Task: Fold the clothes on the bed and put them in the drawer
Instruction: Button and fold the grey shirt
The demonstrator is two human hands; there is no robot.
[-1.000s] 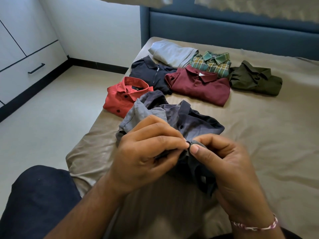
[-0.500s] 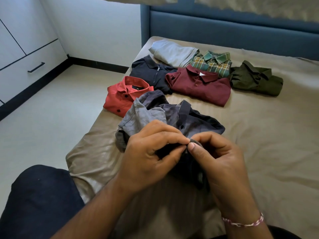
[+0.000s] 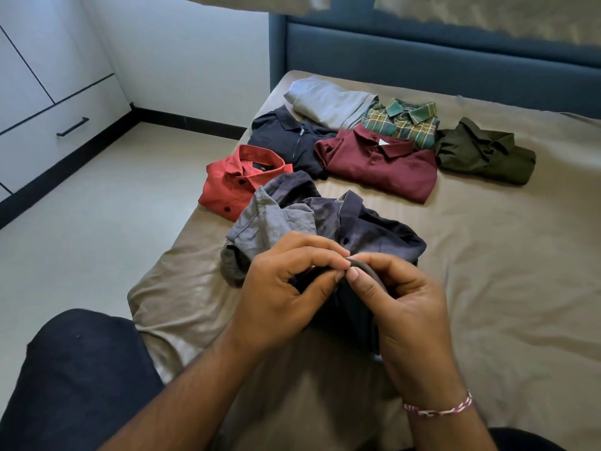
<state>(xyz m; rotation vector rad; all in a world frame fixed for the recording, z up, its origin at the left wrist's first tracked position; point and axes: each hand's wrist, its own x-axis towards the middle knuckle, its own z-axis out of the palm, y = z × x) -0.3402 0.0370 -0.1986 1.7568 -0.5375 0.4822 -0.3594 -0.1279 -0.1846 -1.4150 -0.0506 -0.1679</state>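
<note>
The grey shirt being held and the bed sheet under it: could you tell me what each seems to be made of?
Grey shirt: probably matte woven cotton or linen; fine crumples, stitched seam.
Bed sheet: likely smooth cotton sateen; faint sheen, woven stripes, soft creases.

- Both hands meet over the grey shirt [image 3: 328, 227], which lies rumpled on the tan bed sheet [image 3: 487, 271].
- The left hand [image 3: 286, 297] pinches a dark fold of its fabric between thumb and fingers.
- The right hand [image 3: 400, 307] pinches the same fold, fingertip to fingertip with the left; a woven bracelet [image 3: 439, 407] circles that wrist.
- Behind, folded: a red shirt [image 3: 237, 180] touching the grey one, a navy polo [image 3: 289, 138], a maroon polo [image 3: 380, 164], a plaid shirt [image 3: 403, 123], an olive shirt [image 3: 484, 151], a light grey garment [image 3: 328, 100].
- Far left, a white drawer [image 3: 58, 128] with a dark handle, closed.
</note>
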